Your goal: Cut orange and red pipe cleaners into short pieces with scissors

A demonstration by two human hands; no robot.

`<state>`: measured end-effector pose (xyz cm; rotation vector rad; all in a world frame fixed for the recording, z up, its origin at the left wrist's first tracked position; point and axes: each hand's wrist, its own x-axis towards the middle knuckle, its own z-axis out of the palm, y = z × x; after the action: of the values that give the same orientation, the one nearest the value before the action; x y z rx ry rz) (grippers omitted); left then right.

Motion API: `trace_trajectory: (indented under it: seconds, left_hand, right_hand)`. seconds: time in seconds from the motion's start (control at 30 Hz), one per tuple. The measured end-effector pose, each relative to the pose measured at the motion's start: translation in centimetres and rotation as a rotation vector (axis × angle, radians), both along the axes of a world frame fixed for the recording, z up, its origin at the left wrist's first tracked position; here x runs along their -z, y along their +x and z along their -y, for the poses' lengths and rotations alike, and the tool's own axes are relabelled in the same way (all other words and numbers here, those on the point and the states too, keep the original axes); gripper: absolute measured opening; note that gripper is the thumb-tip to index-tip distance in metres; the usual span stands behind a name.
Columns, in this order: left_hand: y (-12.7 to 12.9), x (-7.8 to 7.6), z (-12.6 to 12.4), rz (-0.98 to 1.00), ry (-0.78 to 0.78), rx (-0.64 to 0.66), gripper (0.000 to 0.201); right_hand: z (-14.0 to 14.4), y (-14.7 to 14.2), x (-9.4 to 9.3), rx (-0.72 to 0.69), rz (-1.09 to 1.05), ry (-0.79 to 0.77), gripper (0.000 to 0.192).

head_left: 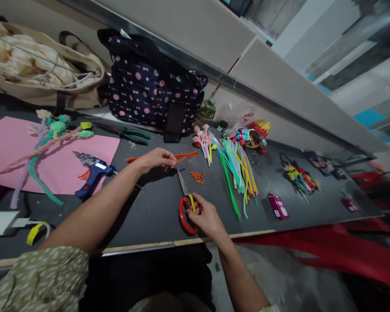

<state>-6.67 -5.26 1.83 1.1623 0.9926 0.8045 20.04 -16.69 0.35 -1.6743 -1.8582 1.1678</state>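
Note:
My left hand [156,159] pinches a long orange pipe cleaner [185,155] that lies across the dark table [156,208]. In my right hand [206,216] are red-and-yellow-handled scissors [184,203], their blades pointing up toward the left hand's fingertips. Small orange cut pieces [198,176] lie just right of the blades. A fan of coloured pipe cleaners [238,171] is spread to the right.
A blue glue gun [92,173] rests on pink paper [55,167] with pipe-cleaner flowers [56,130]. Green-handled pliers [134,135], a polka-dot bag [152,86] and a beige bag [35,69] sit at the back. A small pink box [278,206] lies right. Red plastic chair [338,251] below.

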Motion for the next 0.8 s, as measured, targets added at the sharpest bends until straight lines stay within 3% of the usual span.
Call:
trace_trajectory:
  seconds: [0.13, 0.23, 0.53, 0.7, 0.8]
  left_hand:
    - [0.0, 0.3, -0.2, 0.014, -0.020, -0.008, 0.024]
    - [0.3, 0.5, -0.2, 0.007, -0.036, -0.002, 0.025]
    - [0.9, 0.6, 0.2, -0.079, -0.036, 0.047, 0.031]
    - [1.1, 0.5, 0.2, -0.110, -0.031, 0.097, 0.028]
    - [1.1, 0.2, 0.4, -0.108, -0.024, 0.136, 0.026]
  right_hand:
    - [-0.9, 1.5, -0.8, 0.128, -0.507, -0.408, 0.046]
    - [-1.1, 2.1, -1.3, 0.120, -0.720, -0.559, 0.044]
    - [-0.5, 1.8, -1.5, 0.112, -0.666, -0.451, 0.042]
    - [-0.1, 2.7, -2.9, -0.008, -0.689, -0.468, 0.048]
    - [0.0, 3.0, -4.0, -0.026, -0.648, -0.423, 0.039]
